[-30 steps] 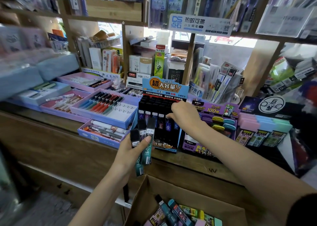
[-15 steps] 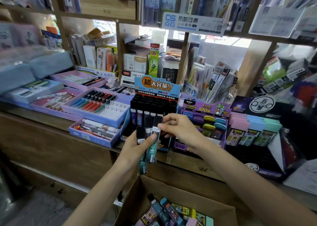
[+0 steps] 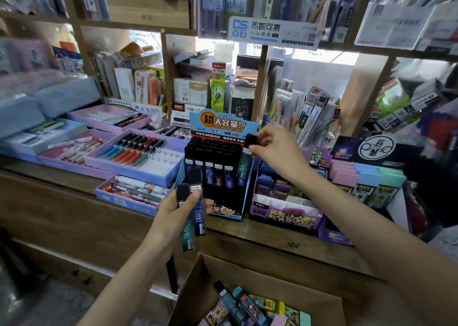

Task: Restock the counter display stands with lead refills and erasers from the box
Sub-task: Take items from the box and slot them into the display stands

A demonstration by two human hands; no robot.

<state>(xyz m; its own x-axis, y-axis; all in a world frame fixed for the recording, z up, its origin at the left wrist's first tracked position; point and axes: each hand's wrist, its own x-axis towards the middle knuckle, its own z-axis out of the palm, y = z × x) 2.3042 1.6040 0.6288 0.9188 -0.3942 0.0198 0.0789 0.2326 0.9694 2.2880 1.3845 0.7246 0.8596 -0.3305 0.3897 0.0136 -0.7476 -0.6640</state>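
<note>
a left hand (image 3: 171, 216), lower centre of the frame, is seen gripping two lead refill tubes (image 3: 198, 209), one dark blue and one teal. they are held upright just in front of the lead refill stand (image 3: 218, 130) on the tabletop (image 3: 272, 234). a third tube (image 3: 244, 164) is pinched by its black cap in the right hand (image 3: 277, 149), centre right, at the right end of the stand's front row. whether its foot is seated in a slot cannot be told.

five labelled tubes are counted in that front row, the leftmost partly hidden behind the two held tubes. the rows behind are shown only as black caps, too dark to count.

a cardboard box (image 3: 285, 293) is cut off by the lower edge of the frame. mixed packs lie inside it, their number not to be made out.

one purple eraser stand (image 3: 285, 216), just right of the refill stand, is partly covered by the right forearm, which is itself cut off at the right edge. pastel blocks (image 3: 366, 177) in three colours, pink, blue and mint, are ranged further right.

five pen trays (image 3: 133, 152) are counted at centre left. the upper left and far right of the frame are blurred.
</note>
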